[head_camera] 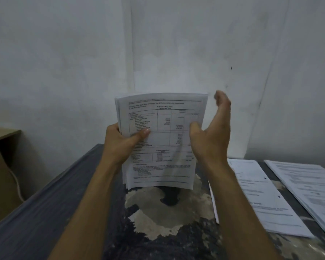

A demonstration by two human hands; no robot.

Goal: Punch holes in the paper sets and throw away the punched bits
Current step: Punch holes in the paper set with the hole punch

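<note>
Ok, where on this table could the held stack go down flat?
The bare room is the dark table surface left of the pale worn patch, out to the left edge. A dark object, partly hidden, sits under the held stack. The right side is crowded: two paper sets lie side by side.

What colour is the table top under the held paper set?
Dark grey table top, with pale worn patches; seen in the head view.

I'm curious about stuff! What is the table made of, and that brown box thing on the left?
The table looks like dark painted wood or board: its coating has flaked off in pale patches, though the core isn't certain. The brown box seems to be cardboard, with a matte tan face and a folded flap on top.
</note>
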